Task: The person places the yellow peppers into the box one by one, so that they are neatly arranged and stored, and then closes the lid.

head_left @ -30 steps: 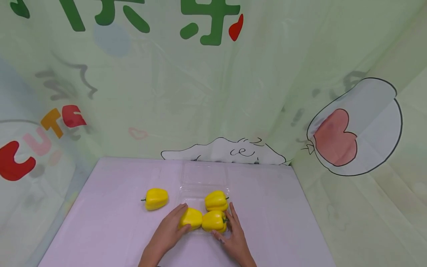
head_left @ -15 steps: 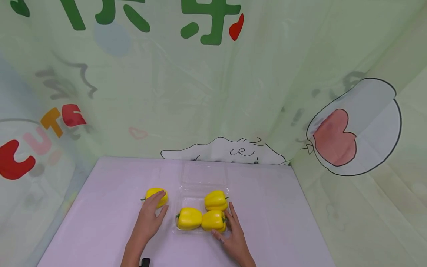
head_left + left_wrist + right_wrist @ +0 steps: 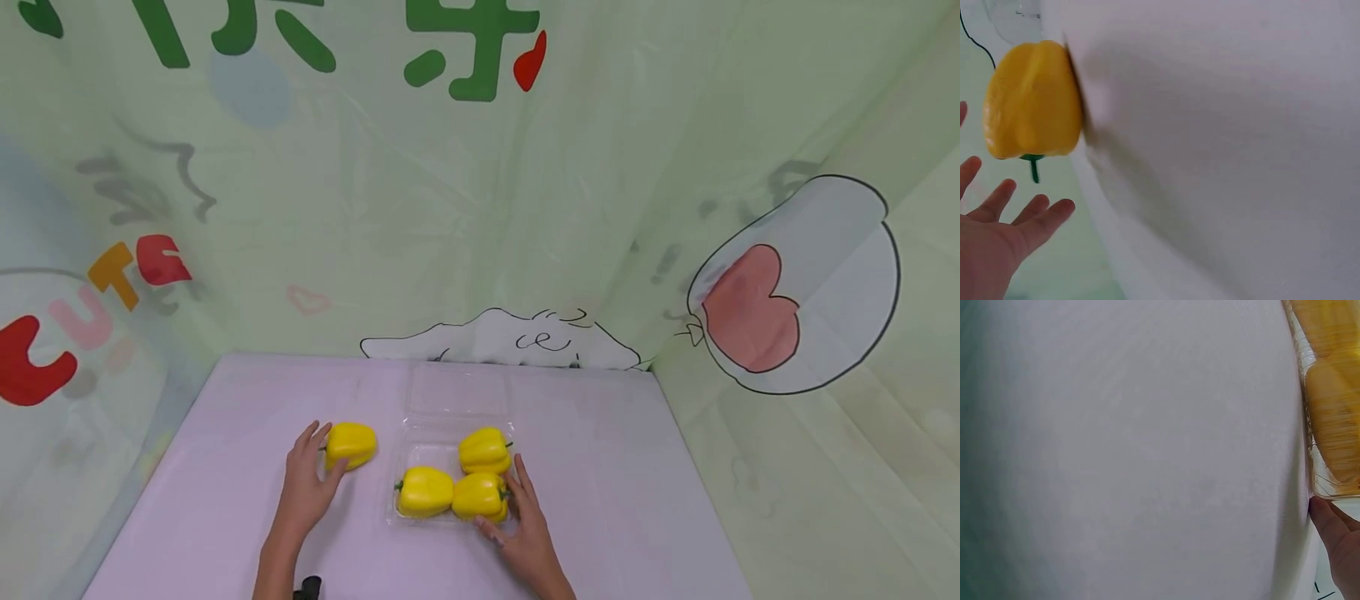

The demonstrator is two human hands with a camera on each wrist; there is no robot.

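My left hand (image 3: pixel 303 483) is beside a yellow bell pepper (image 3: pixel 352 445) on the table, left of the box. In the left wrist view the fingers are spread by the stem end of that bell pepper (image 3: pixel 1035 103), with a gap between. A clear plastic box (image 3: pixel 431 454) with its lid folded back holds three more yellow bell peppers: one at the back right (image 3: pixel 483 451), one at the front left (image 3: pixel 425 492), one at the front right (image 3: pixel 480 497). My right hand (image 3: pixel 527 537) rests against the box's front right corner, fingertips (image 3: pixel 1321 509) touching its edge in the right wrist view.
The clear lid (image 3: pixel 459 392) lies flat behind the box. A pale lilac cloth (image 3: pixel 600 475) covers the table. Printed curtains (image 3: pixel 480 208) stand at the back and sides. A small black object (image 3: pixel 309 587) shows beside the left wrist.
My left hand has left the front left bell pepper in the box and moved left, passing over the loose bell pepper to its stem side. The right hand has stayed at the box.
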